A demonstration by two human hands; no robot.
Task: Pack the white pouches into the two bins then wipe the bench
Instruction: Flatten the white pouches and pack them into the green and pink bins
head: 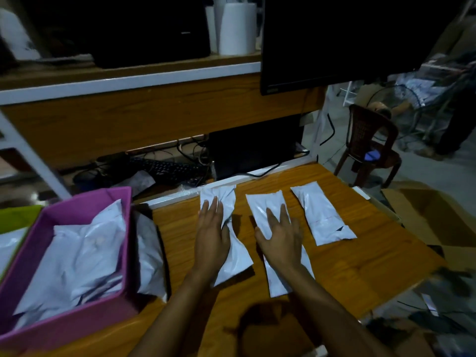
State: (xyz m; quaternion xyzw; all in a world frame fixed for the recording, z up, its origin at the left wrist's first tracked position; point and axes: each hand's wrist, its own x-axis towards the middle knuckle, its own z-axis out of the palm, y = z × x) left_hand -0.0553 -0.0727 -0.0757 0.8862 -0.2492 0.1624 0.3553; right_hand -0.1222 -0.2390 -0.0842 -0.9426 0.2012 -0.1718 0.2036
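Mid-packing, the left hand (211, 235) and right hand (279, 240) press straight fingers (211, 215) on two white pouches (238, 261) on the worktop (360, 266), which probably need gripping for the pink bin (77, 323).

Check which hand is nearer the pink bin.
Left. The left hand lies flat on the leftmost bench pouch, a short way right of the pink bin. The right hand rests on the middle pouch, farther right.
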